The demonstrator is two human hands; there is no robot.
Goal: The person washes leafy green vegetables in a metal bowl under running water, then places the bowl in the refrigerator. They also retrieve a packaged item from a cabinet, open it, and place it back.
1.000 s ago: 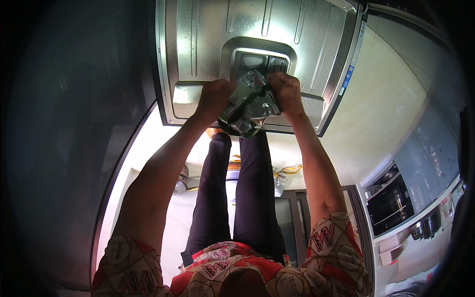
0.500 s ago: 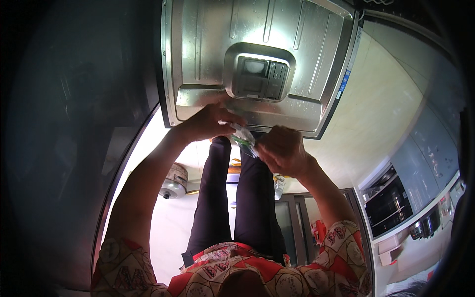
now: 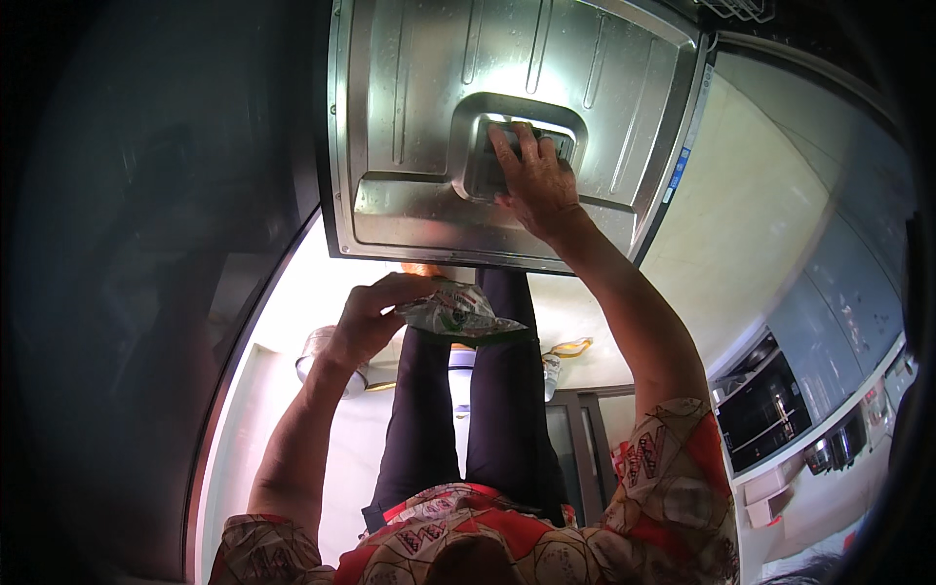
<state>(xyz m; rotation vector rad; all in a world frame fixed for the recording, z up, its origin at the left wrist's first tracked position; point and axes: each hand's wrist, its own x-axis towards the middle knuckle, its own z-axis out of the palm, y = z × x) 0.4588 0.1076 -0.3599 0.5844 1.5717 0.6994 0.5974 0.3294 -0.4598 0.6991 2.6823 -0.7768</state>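
An open appliance door with a ribbed steel inner face [image 3: 400,117] spans the top of the head view, with a dark dispenser compartment [image 3: 478,175] in its recessed middle. My right hand [image 3: 536,185] is on that compartment, its fingers apart and partly covering it; I see nothing held in them. Below the door's edge, my left hand [image 3: 375,312] grips a crumpled clear plastic packet [image 3: 458,312] with printing and green on it. The packet hangs over my dark-trousered legs.
A dark glossy panel [image 3: 146,292] fills the left side. Wire rack edges [image 3: 736,12] show at the top right. Behind my legs are a steel pot [image 3: 322,351] and yellow-strapped items [image 3: 565,346]. Grey cabinets [image 3: 838,283] and a black built-in appliance [image 3: 760,419] stand at the right.
My right hand has let go of the packet and moved up onto the compartment. My left hand, still holding the packet, has moved down and left, away from the door's middle.
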